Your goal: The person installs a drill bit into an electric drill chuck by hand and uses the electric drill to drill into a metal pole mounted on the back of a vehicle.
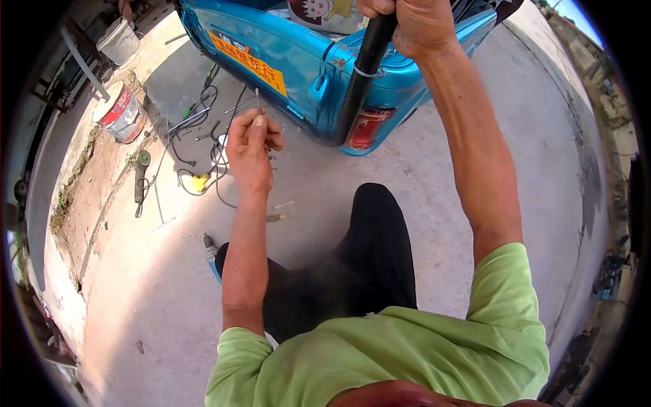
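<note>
My left hand (251, 146) is closed in a pinch around a thin grey metal rod (258, 100), which points up from the thumb and fingertips. It hovers just in front of the blue vehicle's panel (298, 57). At the top, my right hand (424, 30) has its fingers wrapped round a thick black tube (369, 64), partly cut off by the frame edge. The tube slants down along the vehicle's corner, and a wire tie (368, 72) circles it. Below it sits a red tail light (371, 129). A yellow sticker (248, 64) with lettering is on the panel.
Cables and tools lie on the concrete to the left, with a yellow item (199, 182), an angle grinder (141, 178) and a T-shaped rod (163, 221). A blue power tool (211, 254) is beside my leg. Two buckets (121, 114) (119, 42) stand farther left.
</note>
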